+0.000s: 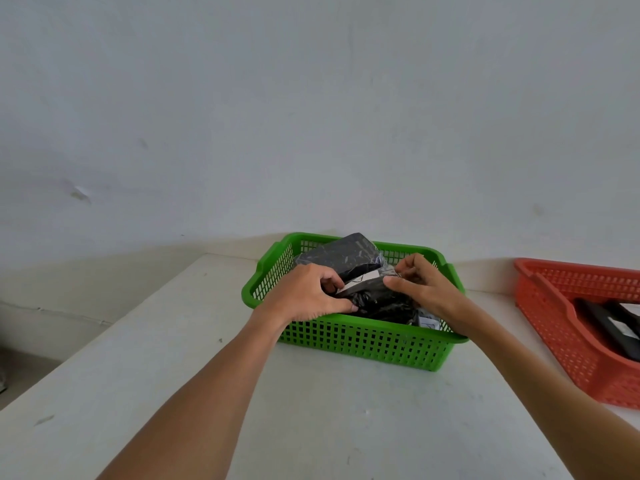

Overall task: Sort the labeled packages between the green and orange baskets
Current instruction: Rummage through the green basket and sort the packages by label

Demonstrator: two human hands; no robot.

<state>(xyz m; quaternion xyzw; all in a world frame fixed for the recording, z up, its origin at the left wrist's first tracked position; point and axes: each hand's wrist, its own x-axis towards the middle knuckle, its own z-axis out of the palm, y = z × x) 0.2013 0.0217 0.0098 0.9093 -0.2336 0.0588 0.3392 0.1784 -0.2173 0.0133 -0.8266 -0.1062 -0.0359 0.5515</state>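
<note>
Both grips closed on a black package (377, 299) in the green basket (363, 341): left hand (308, 294), right hand (422, 285). I see the orange basket (554, 327) right, same worktop (311, 410).

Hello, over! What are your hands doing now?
Both hands, left and right, gripping a black package in the green basket. Orange basket right. Nothing blocking.

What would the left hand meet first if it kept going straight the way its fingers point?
The left hand already touches the black package it grips; pushed further right, it would likely meet the right hand, though depth is unclear.
</note>
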